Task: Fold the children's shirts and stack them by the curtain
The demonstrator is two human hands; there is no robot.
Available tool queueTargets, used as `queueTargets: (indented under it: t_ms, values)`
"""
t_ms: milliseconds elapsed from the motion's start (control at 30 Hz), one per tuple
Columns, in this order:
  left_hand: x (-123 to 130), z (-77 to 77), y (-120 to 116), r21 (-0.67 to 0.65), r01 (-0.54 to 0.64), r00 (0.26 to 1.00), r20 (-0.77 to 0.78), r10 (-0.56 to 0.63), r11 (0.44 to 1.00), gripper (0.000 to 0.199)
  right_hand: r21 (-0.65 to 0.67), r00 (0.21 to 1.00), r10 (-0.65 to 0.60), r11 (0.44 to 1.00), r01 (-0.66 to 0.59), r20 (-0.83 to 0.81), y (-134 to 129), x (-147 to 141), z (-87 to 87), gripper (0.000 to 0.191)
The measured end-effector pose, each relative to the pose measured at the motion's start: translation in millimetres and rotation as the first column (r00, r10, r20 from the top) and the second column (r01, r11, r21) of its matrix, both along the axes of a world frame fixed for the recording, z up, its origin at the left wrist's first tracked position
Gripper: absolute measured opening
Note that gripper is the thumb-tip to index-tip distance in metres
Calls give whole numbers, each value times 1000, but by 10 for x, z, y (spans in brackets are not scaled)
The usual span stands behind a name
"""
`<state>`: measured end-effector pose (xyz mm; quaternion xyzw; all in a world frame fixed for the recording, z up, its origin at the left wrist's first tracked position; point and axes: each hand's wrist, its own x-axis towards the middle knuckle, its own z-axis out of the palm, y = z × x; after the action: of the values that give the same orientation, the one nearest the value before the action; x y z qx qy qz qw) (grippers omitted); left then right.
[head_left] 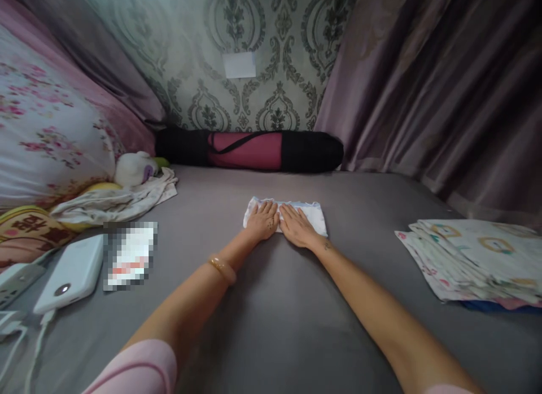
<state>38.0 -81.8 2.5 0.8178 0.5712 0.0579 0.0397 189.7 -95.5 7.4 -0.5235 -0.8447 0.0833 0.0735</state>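
A small white bundle of folded cloth (312, 216) lies flat on the grey sheet in front of me, with a crinkled, bluish far edge. My left hand (263, 219) rests palm down on its left half, fingers stretched out. On the middle of the same cloth lies my right hand (296, 223), also flat, its fingers pointing forward and left. The two hands are side by side, almost touching at the fingertips. Part of the cloth is hidden beneath them. A bangle (222, 268) circles my left forearm.
Folded patterned cloths (486, 258) are stacked at the right. A white power bank (71, 275) with a cable, a power strip (19, 281) and a blurred-out packet (131, 255) lie left. A black and red rolled bag (249, 150) lies along the wall, near a plush toy (134, 168).
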Motion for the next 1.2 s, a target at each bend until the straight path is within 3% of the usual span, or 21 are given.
queueTargets:
  t_ms: [67, 167, 333, 567, 700, 833, 900, 1000, 1133, 1200]
  values:
    - [-12, 18, 1, 77, 2, 1000, -11, -1, 997, 53, -21, 1000, 2, 1000, -2, 7, 12, 29, 40, 63]
    - [-72, -7, -6, 199, 11, 1000, 5, -12, 980, 54, 59, 1000, -10, 998, 9, 13, -5, 81, 27, 62]
    - [-162, -74, 2, 88, -7, 1000, 20, 6, 996, 57, 73, 1000, -21, 997, 20, 12, -38, 114, -85, 61]
    - [-233, -66, 31, 72, 14, 1000, -10, -13, 997, 54, -39, 1000, -26, 999, 27, 10, 49, 201, -17, 62]
    - [-304, -139, 88, 86, -1, 1000, 25, -2, 996, 57, 26, 997, -70, 997, 70, 21, 48, 253, -39, 63]
    - [-389, -180, 165, 14, 52, 997, 50, -52, 999, 59, -20, 998, -56, 998, 57, 26, 85, 281, -34, 64]
    - [-450, -179, 185, 22, 70, 995, 67, -71, 997, 62, -36, 998, -54, 998, 55, 24, 121, 330, -24, 64]
    - [-535, -170, 187, 33, 51, 994, 100, -54, 998, 72, 44, 993, -117, 992, 115, 23, 154, 439, -54, 63]
    - [-579, -151, 187, -85, 62, 993, 110, -52, 995, 80, 52, 986, -158, 986, 155, 51, 154, 530, -142, 65]
    - [-585, -138, 206, -82, 72, 990, 126, -62, 994, 78, 33, 987, -148, 989, 147, 55, 164, 542, -163, 65]
